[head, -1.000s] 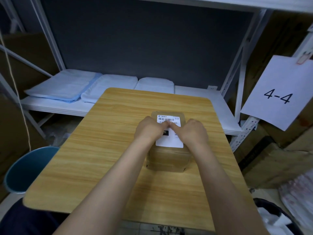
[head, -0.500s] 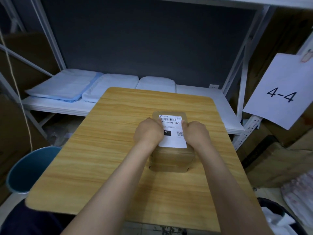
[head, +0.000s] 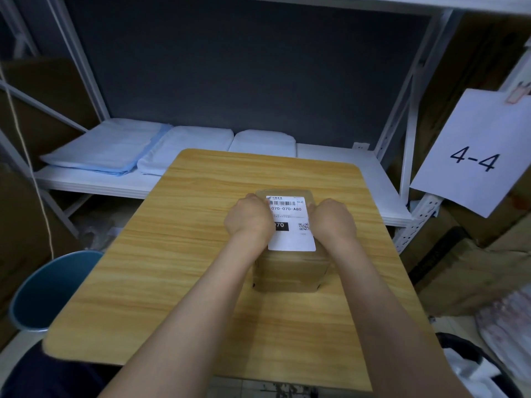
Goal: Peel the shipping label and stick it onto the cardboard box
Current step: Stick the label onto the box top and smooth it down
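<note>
The bench (head: 178, 254) carries one thing, the box (head: 290, 271), which stands near its middle, closer to the far edge. On the box's top lies the label (head: 291, 222), white, flat, its barcode toward the far side and its near edge reaching almost to the box's front rim.

The change is in the hands. A second ago both met over the middle of the label, hiding most of the print; now they have drawn apart to its two long edges, so the barcode, the number line and the small code square show plainly between them. The left hand (head: 249, 218) covers the label's left margin and part of the black block; the right hand (head: 333, 218) sits along the right edge, over the box's side. That reads as a smoothing stroke from centre outward, so I judge the label already stuck and the task nearly done, with only the edges left to press.

The fingers of both hands curl downward and away from the camera; they seem to press rather than grasp, though whether they grip the box's sides I cannot tell.
</note>
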